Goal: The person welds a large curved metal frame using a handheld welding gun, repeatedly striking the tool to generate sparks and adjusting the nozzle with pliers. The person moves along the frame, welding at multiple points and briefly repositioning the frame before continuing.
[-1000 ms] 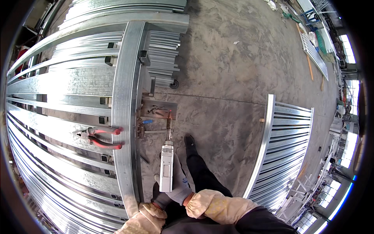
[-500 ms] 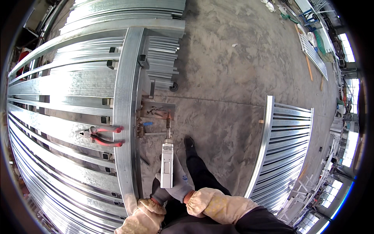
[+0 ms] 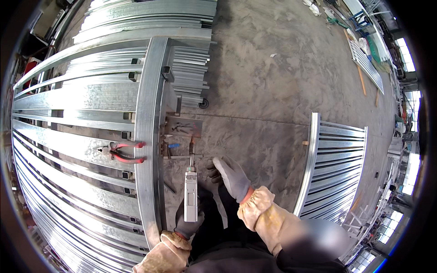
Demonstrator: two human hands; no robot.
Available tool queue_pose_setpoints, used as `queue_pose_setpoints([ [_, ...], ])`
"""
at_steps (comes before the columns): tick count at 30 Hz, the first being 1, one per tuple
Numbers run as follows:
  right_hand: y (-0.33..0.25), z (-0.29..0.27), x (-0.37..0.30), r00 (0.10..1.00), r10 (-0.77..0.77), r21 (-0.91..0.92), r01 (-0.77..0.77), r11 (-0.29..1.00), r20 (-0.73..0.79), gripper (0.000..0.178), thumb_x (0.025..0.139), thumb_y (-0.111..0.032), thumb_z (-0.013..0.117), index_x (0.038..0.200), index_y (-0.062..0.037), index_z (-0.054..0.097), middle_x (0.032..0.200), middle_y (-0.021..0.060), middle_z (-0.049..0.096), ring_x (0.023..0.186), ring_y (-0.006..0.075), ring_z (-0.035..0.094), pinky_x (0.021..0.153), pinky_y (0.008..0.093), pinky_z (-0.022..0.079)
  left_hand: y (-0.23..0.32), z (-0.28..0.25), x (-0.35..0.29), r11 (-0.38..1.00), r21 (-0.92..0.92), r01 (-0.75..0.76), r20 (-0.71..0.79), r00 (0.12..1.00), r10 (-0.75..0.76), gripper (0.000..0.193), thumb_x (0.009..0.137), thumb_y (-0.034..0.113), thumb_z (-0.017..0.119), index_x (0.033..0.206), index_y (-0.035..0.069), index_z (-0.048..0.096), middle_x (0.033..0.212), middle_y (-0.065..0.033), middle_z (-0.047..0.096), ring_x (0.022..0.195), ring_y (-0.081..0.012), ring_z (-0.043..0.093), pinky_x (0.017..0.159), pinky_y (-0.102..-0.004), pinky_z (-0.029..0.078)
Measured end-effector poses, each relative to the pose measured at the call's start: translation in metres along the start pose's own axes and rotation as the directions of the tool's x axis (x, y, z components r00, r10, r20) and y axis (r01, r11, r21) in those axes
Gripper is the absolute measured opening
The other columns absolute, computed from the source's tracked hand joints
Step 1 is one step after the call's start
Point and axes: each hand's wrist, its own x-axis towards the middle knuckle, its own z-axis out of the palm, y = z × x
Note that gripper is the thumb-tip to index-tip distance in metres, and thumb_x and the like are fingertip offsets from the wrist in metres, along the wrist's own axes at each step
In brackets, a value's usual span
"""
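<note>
No legible txt, nos. or signs in view. Sm. dark marking (image 3: 190,180) nr front end of grey handheld tool (image 3: 190,200) is too tiny to read.

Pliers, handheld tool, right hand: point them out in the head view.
Pliers (image 3: 112,149): head view, on the metal near the pivot.
Handheld tool (image 3: 190,196): head view, on the silver body.
Right hand (image 3: 234,177): head view, on the middle of the grey glove.
</note>
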Motion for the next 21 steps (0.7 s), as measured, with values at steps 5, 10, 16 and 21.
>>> queue_pose_setpoints([
  [5, 0.002, 0.01, 0.001, 0.999, 0.036, -0.101, -0.031, 0.994, 0.04, 0.034, 0.104, -0.039, 0.057, 0.109, -0.0071, 0.066, 0.089, 0.0014, 0.063, 0.075, 0.0094, 0.058, 0.066, 0.0252, 0.047, 0.011, 0.008, -0.02, 0.999, 0.029, -0.02, -0.043, 0.999, 0.021, 0.066, 0.085, 0.013, 0.073, 0.145, 0.003, 0.046, 0.112, -0.0106, 0.065, 0.101, -0.0209, 0.066, 0.087, -0.0343, 0.055],
  [10, 0.011, 0.014, -0.02, 0.997, -0.055, -0.092, 0.059, 0.994, 0.049, 0.039, 0.098, -0.05, 0.063, 0.096, -0.011, 0.067, 0.074, -0.0037, 0.057, 0.06, 0.0065, 0.051, 0.055, 0.0233, 0.042, -0.052, 0.04, -0.049, 0.919, -0.391, 0.049, -0.053, 0.996, -0.075, 0.07, 0.087, 0.015, 0.075, 0.146, -0.003, 0.043, 0.131, -0.0213, 0.063, 0.121, -0.0348, 0.063, 0.105, -0.0397, 0.049],
  [16, 0.0, 0.003, -0.058, 0.994, 0.036, -0.31, -0.001, 0.951, 0.105, 0.043, 0.101, -0.053, 0.058, 0.095, -0.011, 0.065, 0.081, -0.0043, 0.062, 0.065, 0.0046, 0.053, 0.057, 0.0217, 0.043, 0.017, 0.015, -0.075, 0.994, -0.066, -0.087, -0.048, 0.995, 0.084, 0.074, 0.082, 0.016, 0.08, 0.144, -0.006, 0.045, 0.129, -0.0253, 0.063, 0.122, -0.0365, 0.063, 0.104, -0.0434, 0.049],
  [21, -0.002, 0.018, -0.102, 0.991, 0.094, -0.308, -0.059, 0.95, 0.101, 0.043, 0.101, -0.052, 0.059, 0.095, -0.0104, 0.064, 0.079, -0.0044, 0.06, 0.061, 0.0031, 0.05, 0.054, 0.0197, 0.041, 0.029, 0.005, -0.094, 0.964, 0.085, -0.253, -0.061, 0.964, 0.259, 0.078, 0.077, 0.019, 0.084, 0.143, 0.0, 0.048, 0.121, -0.0226, 0.065, 0.11, -0.0369, 0.066, 0.094, -0.0423, 0.053],
])
